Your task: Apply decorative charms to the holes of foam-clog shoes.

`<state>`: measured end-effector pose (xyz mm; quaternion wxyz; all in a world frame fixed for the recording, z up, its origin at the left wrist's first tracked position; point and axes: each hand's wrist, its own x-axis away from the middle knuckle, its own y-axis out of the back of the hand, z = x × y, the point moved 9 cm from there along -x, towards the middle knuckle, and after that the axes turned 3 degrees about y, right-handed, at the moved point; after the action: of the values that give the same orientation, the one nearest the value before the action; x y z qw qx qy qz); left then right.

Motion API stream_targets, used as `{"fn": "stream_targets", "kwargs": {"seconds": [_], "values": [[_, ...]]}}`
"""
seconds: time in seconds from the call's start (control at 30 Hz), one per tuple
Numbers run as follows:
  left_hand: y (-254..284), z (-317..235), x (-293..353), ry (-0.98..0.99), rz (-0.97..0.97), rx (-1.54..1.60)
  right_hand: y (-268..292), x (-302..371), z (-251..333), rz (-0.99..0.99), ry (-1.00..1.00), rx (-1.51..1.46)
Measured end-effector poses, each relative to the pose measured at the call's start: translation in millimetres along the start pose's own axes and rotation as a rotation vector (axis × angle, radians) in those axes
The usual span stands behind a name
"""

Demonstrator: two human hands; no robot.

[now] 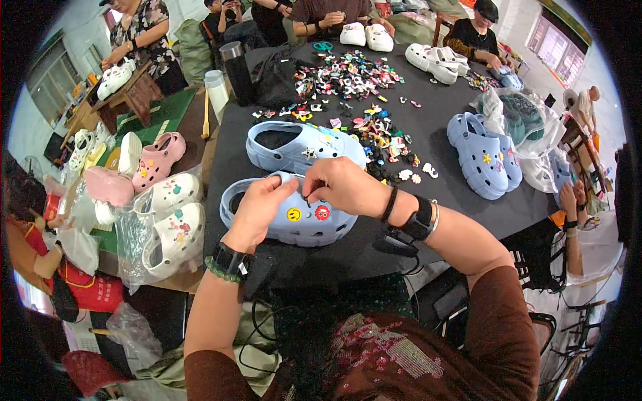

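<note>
A light blue clog (311,232) lies on the dark table in front of me, its toe to the right. Its upper carries a yellow smiley charm (293,214) and a round red charm (322,212). My left hand (255,207) grips the clog around its heel side, thumb on the upper. Pinched fingers of my right hand (344,187) meet the upper just above the charms; whatever they hold is mostly hidden. Right behind lies a second light blue clog (271,154) with several charms on it.
Loose shoe charms (354,77) spread over the table's far middle. A black bottle (237,73) stands at the far left. Blue clogs (485,160) lie to the right, white clogs (431,61) farther back. Bagged white clogs (175,230) lie at left. Other people work around the table.
</note>
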<state>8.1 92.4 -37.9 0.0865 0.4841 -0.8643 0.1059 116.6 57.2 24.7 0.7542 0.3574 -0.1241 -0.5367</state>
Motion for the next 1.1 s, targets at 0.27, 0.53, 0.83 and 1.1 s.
{"fn": "stream_targets", "kwargs": {"seconds": [0.27,0.53,0.83,1.1], "values": [[7,6,0,-0.012,-0.027,-0.074,-9,-15,-10,0.061,0.040,0.190],[14,5,8,-0.041,-0.073,-0.246,-5,-30,-16,0.075,-0.066,0.240],[16,4,-6,-0.149,-0.115,-0.321,-10,-23,-32,0.137,-0.089,0.055],[6,-23,20,-0.305,-0.182,-0.676,16,51,-36,-0.168,-0.043,-0.039]]}}
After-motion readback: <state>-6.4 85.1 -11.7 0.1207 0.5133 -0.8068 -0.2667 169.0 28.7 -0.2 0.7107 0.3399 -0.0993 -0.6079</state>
